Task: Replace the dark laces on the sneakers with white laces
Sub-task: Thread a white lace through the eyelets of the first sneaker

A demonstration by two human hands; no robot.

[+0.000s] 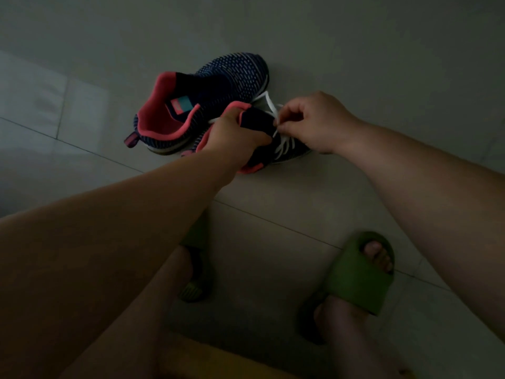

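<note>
Two dark blue knit sneakers with pink collars lie on the tiled floor. The far sneaker (218, 86) has no lace that I can see. The near sneaker (284, 149) is tilted up, and my left hand (232, 135) grips its tongue and collar. A white lace (273, 110) crosses the near sneaker's eyelets. My right hand (314, 121) pinches a strand of that lace just above the tongue. No dark laces are in view.
My feet in green slide sandals rest on the floor below the shoes, the right sandal (358, 274) in plain view and the left sandal (195, 269) half hidden by my leg. A yellow edge (224, 362) shows at the bottom. The room is dim.
</note>
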